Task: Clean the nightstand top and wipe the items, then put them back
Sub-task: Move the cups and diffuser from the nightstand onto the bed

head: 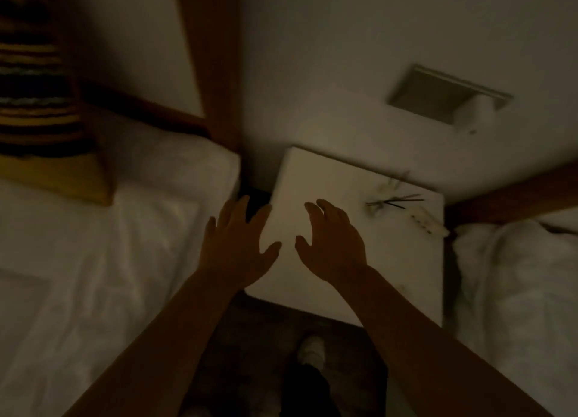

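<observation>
Your left hand (239, 244) hovers over nightstand (328, 197) left edge, fingers spread, empty. Right hand (333, 244) mid-top, fingers loosely curled, holding nothing. Reed diffuser (391, 202) and remote (427, 222) near right edge, blurred. Dim light: careless sweep could tip diffuser, knock remote off.

Dim bedroom, prob. hotel or guest rm.
White square-topped nightstand (328, 178) stands betw. two beds w/ white sheets: left bed (93, 244), right bed (516, 291). Brown wooden headboard (212, 56) against pale far wall; striped dark-and-yellow pillow (34, 81) far left.
</observation>
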Motion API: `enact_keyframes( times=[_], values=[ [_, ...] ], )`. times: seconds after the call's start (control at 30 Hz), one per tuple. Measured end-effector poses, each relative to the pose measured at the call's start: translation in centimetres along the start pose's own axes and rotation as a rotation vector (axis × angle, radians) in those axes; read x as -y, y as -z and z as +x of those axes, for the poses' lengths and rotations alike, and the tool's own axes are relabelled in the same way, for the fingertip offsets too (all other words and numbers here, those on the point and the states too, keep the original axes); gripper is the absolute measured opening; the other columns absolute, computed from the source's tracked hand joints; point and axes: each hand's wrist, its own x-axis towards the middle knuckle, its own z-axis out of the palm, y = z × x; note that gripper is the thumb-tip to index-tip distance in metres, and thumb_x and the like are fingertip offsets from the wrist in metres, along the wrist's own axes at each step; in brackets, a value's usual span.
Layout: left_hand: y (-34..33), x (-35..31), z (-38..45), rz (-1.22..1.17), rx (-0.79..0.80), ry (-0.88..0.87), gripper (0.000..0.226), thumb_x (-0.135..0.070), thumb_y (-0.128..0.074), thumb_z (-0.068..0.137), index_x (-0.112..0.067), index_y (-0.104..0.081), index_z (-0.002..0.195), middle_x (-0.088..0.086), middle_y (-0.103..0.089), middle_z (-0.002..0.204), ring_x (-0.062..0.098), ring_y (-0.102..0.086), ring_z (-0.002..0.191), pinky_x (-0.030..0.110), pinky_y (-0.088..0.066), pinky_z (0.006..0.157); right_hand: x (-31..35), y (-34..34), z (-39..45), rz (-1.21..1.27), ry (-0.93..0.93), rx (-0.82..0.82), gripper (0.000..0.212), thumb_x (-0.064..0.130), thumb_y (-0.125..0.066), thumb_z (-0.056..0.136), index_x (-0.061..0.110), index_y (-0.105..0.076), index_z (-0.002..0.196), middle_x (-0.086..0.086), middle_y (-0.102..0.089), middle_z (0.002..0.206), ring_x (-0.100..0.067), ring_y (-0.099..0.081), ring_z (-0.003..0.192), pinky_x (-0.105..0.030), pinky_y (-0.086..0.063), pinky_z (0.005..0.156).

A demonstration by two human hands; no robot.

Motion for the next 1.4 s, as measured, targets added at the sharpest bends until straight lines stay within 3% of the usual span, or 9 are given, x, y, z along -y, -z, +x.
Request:
enact_keyframes(
  times=[0.23,0.43,0.53,0.7,0.87,1.03,1.07,1.17,1.4],
  values=[
    [-6.0,-13.1,5.9,-0.027,0.107,-0.144,0.081,-0.07,-0.034,0.083,-0.034,-0.006,0.15,0.006,-0.011,0.16,0.03,-0.007,0.146,0.051,-0.015,0.115,-13.7,0.6,-2.5,0.092,-0.144,-0.033,0.056,0.044,-0.048,0.09,0.024,-0.039,0.141,-0.001,-0.039,0.148,-0.022,-0.037,0.133,-0.039,-0.04,0.1],
    [-9.7,-18.2,10.5,-0.045,0.174,-0.082,0.078,-0.059,-0.047,0.088,-0.023,-0.018,0.15,0.006,-0.018,0.158,0.027,-0.016,0.144,0.046,-0.026,0.113,-21.9,0.6,-3.0,0.15,-0.2,-0.309,0.029,0.023,-0.065,0.083,0.016,-0.067,0.111,-0.005,-0.068,0.112,-0.028,-0.061,0.107,-0.039,-0.05,0.085],
    [-11.2,-19.6,12.3,-0.086,0.186,-0.027,0.08,-0.057,-0.053,0.087,-0.016,-0.022,0.149,0.008,-0.023,0.156,0.03,-0.024,0.14,0.045,-0.03,0.108,-25.2,0.7,-1.8,0.131,-0.252,-0.312,0.032,0.021,-0.063,0.083,0.015,-0.064,0.115,-0.007,-0.065,0.117,-0.029,-0.056,0.112,-0.043,-0.05,0.086],
    [-13.6,-20.8,14.3,-0.179,0.181,0.039,0.082,-0.054,-0.061,0.083,-0.017,-0.028,0.148,0.013,-0.034,0.149,0.033,-0.031,0.134,0.043,-0.032,0.106,-28.6,-0.5,0.6,0.171,-0.346,-0.138,0.048,0.026,-0.055,0.091,0.016,-0.044,0.136,-0.006,-0.043,0.143,-0.026,-0.035,0.133,-0.045,-0.042,0.101],
    [-15.0,-21.8,16.3,-0.298,0.11,0.115,0.076,-0.052,-0.07,0.077,-0.016,-0.043,0.139,0.013,-0.045,0.14,0.031,-0.038,0.129,0.038,-0.036,0.103,-29.5,-1.5,2.1,0.17,-0.397,-0.095,0.047,0.029,-0.052,0.093,0.023,-0.039,0.137,-0.001,-0.045,0.138,-0.025,-0.041,0.125,-0.046,-0.046,0.092],
    [-15.5,-22.8,17.8,-0.677,0.08,0.162,0.049,-0.031,-0.077,0.078,-0.018,-0.058,0.122,0.002,-0.063,0.115,0.016,-0.06,0.106,0.004,-0.04,0.078,-30.4,-2.2,3.1,0.136,-0.374,-0.069,0.022,0.03,-0.045,0.097,0.02,-0.052,0.114,-0.005,-0.06,0.108,-0.027,-0.057,0.1,-0.044,-0.051,0.079],
    [-15.6,-23.0,17.9,-0.659,0.054,0.156,0.05,-0.033,-0.077,0.078,-0.021,-0.058,0.123,0.001,-0.062,0.118,0.015,-0.06,0.105,0.006,-0.043,0.079,-30.6,-2.3,3.2,0.129,-0.365,-0.073,0.02,0.031,-0.044,0.097,0.02,-0.052,0.112,-0.005,-0.06,0.105,-0.027,-0.058,0.097,-0.044,-0.051,0.078],
    [-16.0,-23.0,18.1,-0.54,0.016,0.148,0.058,-0.044,-0.074,0.075,-0.033,-0.053,0.128,0.004,-0.053,0.128,0.021,-0.057,0.108,0.035,-0.051,0.09,-30.9,-2.6,3.3,0.118,-0.352,-0.083,0.021,0.032,-0.044,0.097,0.02,-0.052,0.112,-0.004,-0.061,0.104,-0.026,-0.058,0.095,-0.043,-0.051,0.077],
    [-16.1,-22.0,18.0,-0.443,0.022,0.159,0.058,-0.049,-0.069,0.077,-0.039,-0.05,0.13,0.004,-0.052,0.131,0.024,-0.054,0.112,0.036,-0.049,0.091,-30.3,-3.1,4.1,0.092,-0.302,-0.107,0.018,0.032,-0.046,0.096,0.02,-0.052,0.109,-0.003,-0.06,0.099,-0.025,-0.059,0.09,-0.035,-0.045,0.069]
  ],
)
